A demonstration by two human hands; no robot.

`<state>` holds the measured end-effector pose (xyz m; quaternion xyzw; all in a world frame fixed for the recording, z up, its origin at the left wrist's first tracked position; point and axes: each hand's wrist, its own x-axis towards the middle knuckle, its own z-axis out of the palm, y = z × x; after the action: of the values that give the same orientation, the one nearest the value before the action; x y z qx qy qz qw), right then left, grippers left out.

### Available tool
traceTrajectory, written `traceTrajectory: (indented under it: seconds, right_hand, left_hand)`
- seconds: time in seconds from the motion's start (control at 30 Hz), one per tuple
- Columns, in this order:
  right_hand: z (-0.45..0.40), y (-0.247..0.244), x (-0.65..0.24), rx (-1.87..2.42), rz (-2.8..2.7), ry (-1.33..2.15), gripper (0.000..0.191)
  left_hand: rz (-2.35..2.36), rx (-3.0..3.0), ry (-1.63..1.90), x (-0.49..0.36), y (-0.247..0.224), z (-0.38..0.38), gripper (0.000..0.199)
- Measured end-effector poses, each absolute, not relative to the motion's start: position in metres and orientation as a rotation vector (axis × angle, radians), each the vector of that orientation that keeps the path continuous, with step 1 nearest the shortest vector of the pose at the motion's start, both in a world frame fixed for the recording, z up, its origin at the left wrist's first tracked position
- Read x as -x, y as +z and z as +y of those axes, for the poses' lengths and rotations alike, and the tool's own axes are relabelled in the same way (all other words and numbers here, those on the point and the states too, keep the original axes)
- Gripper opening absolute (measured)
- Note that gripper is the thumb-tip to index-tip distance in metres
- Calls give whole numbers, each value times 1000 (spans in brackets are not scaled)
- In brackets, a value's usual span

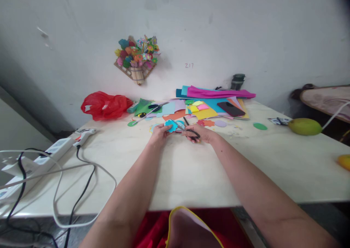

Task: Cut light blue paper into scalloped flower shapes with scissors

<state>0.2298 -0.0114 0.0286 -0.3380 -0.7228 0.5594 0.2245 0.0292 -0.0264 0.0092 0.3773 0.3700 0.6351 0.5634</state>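
Between the fingers of my left hand (160, 134) is a blue scalloped paper flower (171, 126). My right hand (199, 132) is closed around the dark handles of a pair of scissors (194, 132), whose blades point left at the flower's edge. Whether the blades touch the paper is too small to tell. Close behind my hands lie cut paper pieces: a red one (200, 122), an orange flower (209, 123) and a lilac oval (220, 123). A second pair of scissors (155, 107) rests on green paper at the back.
Coloured sheets (207, 109), a phone (231, 109) and a magenta roll (218, 92) lie along the back. A red plastic bag (105, 106) is at back left. A power strip (54, 153) with loose cables (115, 182) occupies the left; a green mango (304, 126) sits right.
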Motion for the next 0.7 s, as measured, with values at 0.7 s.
traceTrajectory:
  seconds: [0.7]
  right_hand:
    - [-9,26,-231,952,-1995,1546,24]
  left_hand:
    - [876,-891,1456,-27,14,-30,23]
